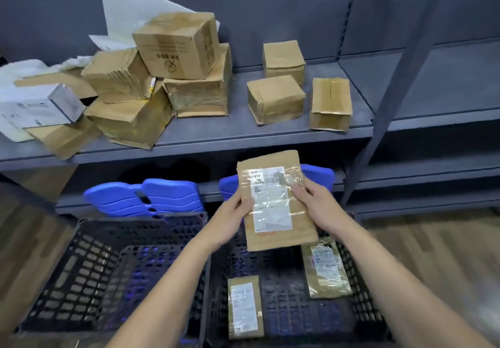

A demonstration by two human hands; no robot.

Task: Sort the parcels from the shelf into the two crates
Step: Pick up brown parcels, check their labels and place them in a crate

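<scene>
Left hand, right hand, fingers pinching parcel's sides

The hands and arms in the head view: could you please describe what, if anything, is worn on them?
Nothing worn shows. The left hand and right hand are bare: no gloves or rings visible. The left arm and right arm are bare down to the picture's bottom edge, with no sleeve, cuff, watch or wristband in view.
</scene>
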